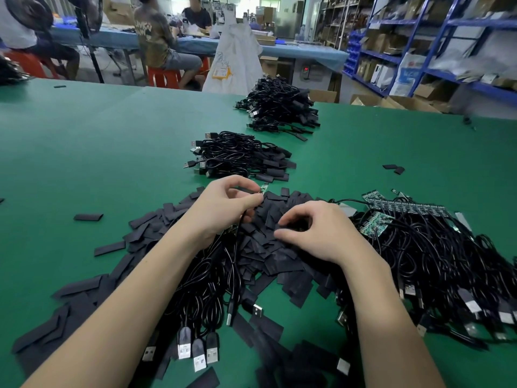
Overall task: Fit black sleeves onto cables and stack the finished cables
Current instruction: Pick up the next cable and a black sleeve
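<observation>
1. We recorded the worktop [84, 141] as a green surface that filled most of the view.
2. Toward its left edge we found one loose sleeve [88, 217] lying apart from the main heap.
3. The heap of black sleeves [268, 247] lay near the front edge, spreading from the left forearm across to the middle of the worktop.
4. We saw the left hand [223, 208] above the far side of that heap, its thumb and forefinger pinched on the end of a cable [237, 264]; a small green circuit board tip [264, 188] showed just past the fingertips.
5. That cable ran down from the left hand toward the front edge, over a bundle of unsleeved cables [201, 298] with USB plugs [195, 351] pointing at us.
6. We noted the right hand [316, 231] resting on the sleeve heap, well apart from the left hand, with fingers curled down into the sleeves. We could not tell whether it gripped one.
7. Two stacks of finished cables lay beyond the hands: the nearer stack [240, 158] just behind the left hand, the farther stack [279, 107] toward the far edge.
8. To the right lay a large tangle of cables [433, 261] with green circuit boards [402, 205] at its far side.
9. Two stray sleeves [394, 168] lay toward the right edge.
</observation>
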Available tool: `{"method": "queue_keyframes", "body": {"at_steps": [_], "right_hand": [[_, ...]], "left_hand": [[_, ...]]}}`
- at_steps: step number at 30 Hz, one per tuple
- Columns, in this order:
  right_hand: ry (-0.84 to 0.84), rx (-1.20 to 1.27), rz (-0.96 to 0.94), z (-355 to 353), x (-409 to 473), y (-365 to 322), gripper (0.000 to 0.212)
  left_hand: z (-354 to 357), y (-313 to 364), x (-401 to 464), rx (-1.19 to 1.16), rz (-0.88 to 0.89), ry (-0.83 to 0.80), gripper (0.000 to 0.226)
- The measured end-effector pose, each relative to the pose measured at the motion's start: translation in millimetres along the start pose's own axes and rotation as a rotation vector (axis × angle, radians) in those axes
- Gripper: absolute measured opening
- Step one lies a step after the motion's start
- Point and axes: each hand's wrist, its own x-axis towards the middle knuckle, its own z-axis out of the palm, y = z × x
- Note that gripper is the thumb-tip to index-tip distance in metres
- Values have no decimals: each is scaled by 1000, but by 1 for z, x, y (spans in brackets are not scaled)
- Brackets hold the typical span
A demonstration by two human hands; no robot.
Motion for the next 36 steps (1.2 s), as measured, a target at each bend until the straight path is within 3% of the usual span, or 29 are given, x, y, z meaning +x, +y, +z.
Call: {"method": "queue_keyframes", "body": {"at_steps": [7, 13, 22, 36], "right_hand": [[-36, -28, 12, 5, 2, -6, 16], [45, 104, -42, -1, 0, 1, 18], [10, 288, 4, -5, 0, 5, 26], [76, 299, 37, -1, -1, 1, 29]], "left_hand": [[-1, -1, 0, 20, 19, 3, 8], [-1, -4, 1, 37, 25, -15, 7], [1, -5, 1, 63, 21, -34, 8], [4, -4, -2, 62, 21, -59, 10]]}}
